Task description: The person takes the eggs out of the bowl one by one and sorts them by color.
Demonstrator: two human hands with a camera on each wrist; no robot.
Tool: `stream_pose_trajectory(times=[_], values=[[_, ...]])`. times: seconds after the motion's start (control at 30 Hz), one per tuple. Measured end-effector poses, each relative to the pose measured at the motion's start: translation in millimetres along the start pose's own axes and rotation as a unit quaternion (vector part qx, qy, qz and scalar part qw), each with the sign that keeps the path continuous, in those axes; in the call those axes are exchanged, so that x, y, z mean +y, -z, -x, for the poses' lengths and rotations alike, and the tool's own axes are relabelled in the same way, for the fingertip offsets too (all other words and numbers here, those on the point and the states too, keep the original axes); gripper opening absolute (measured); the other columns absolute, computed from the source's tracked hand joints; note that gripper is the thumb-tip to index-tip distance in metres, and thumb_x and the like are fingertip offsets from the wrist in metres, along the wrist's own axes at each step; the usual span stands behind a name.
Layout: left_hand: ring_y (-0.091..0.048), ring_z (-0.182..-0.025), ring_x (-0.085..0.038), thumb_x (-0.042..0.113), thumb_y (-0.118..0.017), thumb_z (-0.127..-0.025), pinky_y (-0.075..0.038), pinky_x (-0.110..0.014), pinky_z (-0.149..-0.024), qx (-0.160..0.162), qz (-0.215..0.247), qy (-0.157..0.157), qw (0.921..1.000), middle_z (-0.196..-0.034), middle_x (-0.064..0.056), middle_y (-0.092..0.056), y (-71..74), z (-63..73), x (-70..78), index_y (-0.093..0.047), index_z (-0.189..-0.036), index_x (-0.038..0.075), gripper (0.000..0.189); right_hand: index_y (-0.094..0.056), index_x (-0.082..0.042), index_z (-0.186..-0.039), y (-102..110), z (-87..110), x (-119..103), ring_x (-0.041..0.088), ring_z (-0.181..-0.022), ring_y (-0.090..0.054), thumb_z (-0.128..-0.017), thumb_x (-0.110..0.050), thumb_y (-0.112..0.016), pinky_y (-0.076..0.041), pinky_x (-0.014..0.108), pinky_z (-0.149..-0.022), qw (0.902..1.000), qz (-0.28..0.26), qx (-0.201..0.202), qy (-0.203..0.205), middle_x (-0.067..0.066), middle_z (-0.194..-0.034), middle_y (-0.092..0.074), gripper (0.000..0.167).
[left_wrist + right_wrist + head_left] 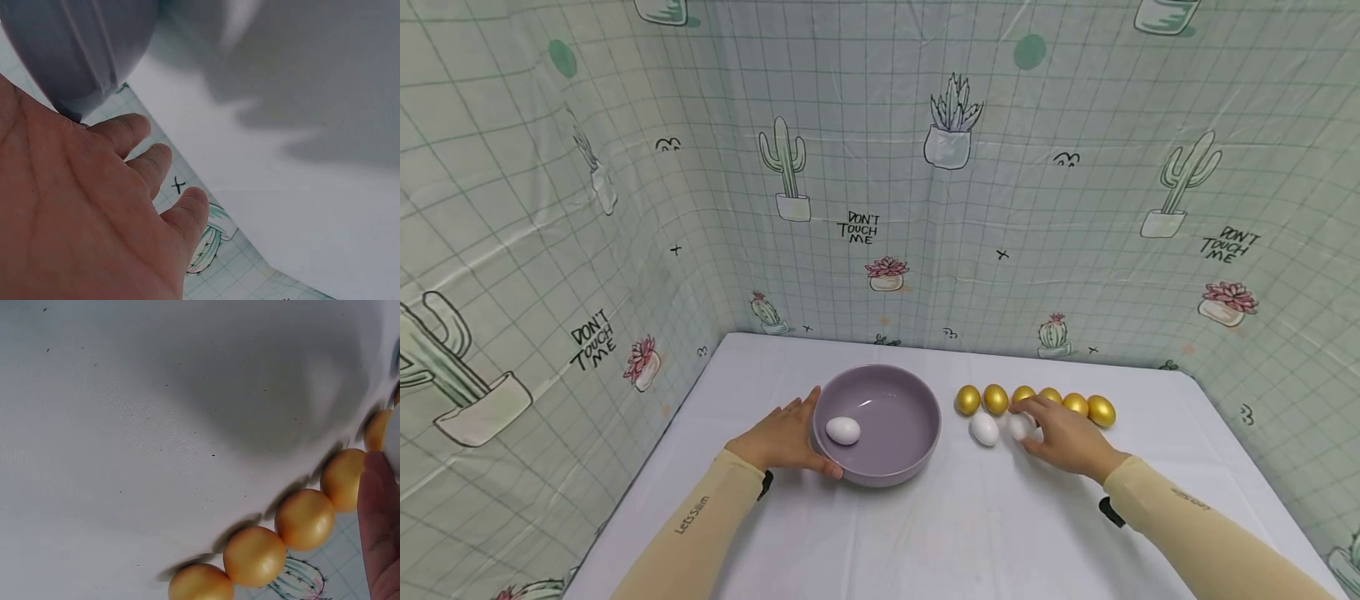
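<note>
A mauve bowl (880,442) stands on the table with one white egg (843,431) lying inside at its left. My left hand (786,437) touches the bowl's left side, thumb toward the front and fingers spread along the outer wall. In the left wrist view the bowl (94,56) is beside the palm, with the fingers (153,169) apart. To the right, my right hand (1063,433) pinches a second white egg (1022,427) between thumb and fingers. That egg shows only in part at the right wrist view's edge, a finger (378,519) against it.
Another white egg (985,429) lies between the bowl and my right hand. Behind it, several golden eggs (996,399) form a row, some partly covered by that hand. A white cloth covers the table (925,542); cactus-print sheeting (850,167) rises behind and at the sides.
</note>
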State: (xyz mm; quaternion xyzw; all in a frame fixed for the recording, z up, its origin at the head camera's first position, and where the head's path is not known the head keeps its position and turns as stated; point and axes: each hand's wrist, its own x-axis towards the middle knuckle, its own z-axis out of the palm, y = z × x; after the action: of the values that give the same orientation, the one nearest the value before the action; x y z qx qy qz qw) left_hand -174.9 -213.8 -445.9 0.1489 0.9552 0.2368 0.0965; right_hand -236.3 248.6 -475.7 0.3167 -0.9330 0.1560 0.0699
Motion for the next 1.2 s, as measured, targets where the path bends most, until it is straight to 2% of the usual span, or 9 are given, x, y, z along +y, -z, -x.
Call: stream_pose_trajectory(times=[0.27,0.57,1.2], values=[[-0.028,-0.14,-0.051,0.059,-0.09,-0.059,-0.024,-0.065,-0.11,-0.004,0.001,0.001,1.0,-0.159,-0.024,-0.025,1.3,1.8,3.2,-0.016,-0.157,-0.005,0.138,-0.066,-0.009,-0.123,-3.5,3.1,3.0,0.012,-0.079,-0.057,-0.078,-0.013,-0.08,-0.048,0.03,-0.061,0.9997,0.013,-0.017,-0.005,0.006,-0.118,-0.064,0.048],[-0.028,-0.141,-0.049,0.06,-0.09,-0.059,-0.024,-0.064,-0.111,-0.006,0.0,0.006,1.0,-0.158,-0.024,-0.027,2.5,1.4,4.5,-0.015,-0.156,-0.006,0.139,-0.066,-0.01,-0.119,-3.6,4.1,1.1,0.009,-0.071,-0.051,-0.076,-0.011,-0.082,-0.046,0.03,-0.06,0.9993,0.02,-0.032,-0.004,0.005,-0.112,-0.063,0.046],[-0.028,-0.141,-0.05,0.06,-0.09,-0.059,-0.024,-0.065,-0.111,-0.004,0.003,0.006,1.0,-0.158,-0.025,-0.028,1.2,3.0,3.9,-0.015,-0.156,-0.005,0.139,-0.066,-0.01,-0.119,-4.7,5.4,2.9,0.008,-0.07,-0.051,-0.075,-0.012,-0.084,-0.046,0.031,-0.059,0.999,0.029,-0.033,0.004,0.006,-0.112,-0.063,0.048]])
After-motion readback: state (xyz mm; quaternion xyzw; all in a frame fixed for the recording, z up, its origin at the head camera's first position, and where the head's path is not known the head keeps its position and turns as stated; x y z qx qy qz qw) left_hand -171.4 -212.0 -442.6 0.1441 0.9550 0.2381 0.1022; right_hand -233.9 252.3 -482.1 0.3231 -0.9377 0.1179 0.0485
